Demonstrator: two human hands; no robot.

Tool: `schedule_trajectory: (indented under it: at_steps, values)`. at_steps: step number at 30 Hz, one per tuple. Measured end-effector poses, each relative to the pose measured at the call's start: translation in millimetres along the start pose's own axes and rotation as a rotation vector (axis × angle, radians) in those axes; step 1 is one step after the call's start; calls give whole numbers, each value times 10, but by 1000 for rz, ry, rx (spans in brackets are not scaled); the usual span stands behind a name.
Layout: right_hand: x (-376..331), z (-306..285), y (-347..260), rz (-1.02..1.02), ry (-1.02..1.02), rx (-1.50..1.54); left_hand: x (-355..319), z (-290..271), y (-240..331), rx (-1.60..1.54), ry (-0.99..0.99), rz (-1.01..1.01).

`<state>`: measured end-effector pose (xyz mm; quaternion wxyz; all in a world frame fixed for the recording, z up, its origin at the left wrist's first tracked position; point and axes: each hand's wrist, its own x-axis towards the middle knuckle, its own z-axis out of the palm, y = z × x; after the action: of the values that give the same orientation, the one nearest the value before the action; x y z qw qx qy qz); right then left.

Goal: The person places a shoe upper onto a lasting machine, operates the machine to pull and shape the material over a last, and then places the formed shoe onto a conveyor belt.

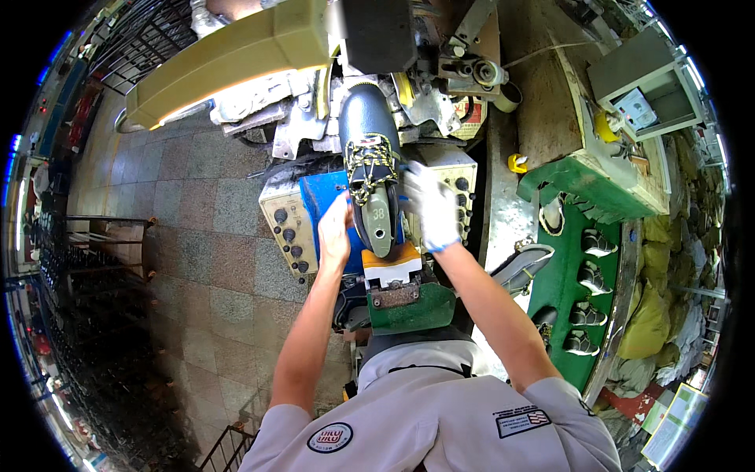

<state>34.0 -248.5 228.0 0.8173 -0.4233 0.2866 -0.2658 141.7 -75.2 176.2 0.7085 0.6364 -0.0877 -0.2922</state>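
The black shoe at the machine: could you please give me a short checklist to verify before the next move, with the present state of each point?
1. Toe of the black shoe points away from the person, toward the machine: ok.
2. Grey-green foot form sits inside the shoe: ok.
3. Laces are threaded on the shoe: ok. Firmly tied: cannot tell.
4. Left hand is beside the heel end: ok. Firm grip: cannot tell.
5. Right hand touches the shoe: cannot tell, it is blurred.
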Motion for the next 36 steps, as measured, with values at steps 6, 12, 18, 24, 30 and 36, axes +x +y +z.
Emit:
schedule_trajectory:
  at_steps: [6, 12, 18, 24, 30, 36]
  values:
    - [-817, -1161, -465, 41, 256, -7, -778, -626, -1564, 1116, -566, -481]
    - [-970, -1008, -470, 117, 238, -25, -337, -837, -2122, 567, -817, -677]
    - [-923, -1077, -524, 165, 106, 147, -723, -1048, -2013, 491, -488, -615]
    - [-1269, -936, -790, 159, 59, 106, -1667, -824, -463, 359, -139, -828]
    - [-1820, -71, -1286, 212, -286, -137, -2331, -216, 1653, 201, 117, -202]
    - [-1723, -71, -1326, -118, -184, -35, -2428, 1326, 1885, 1055, 27, 730]
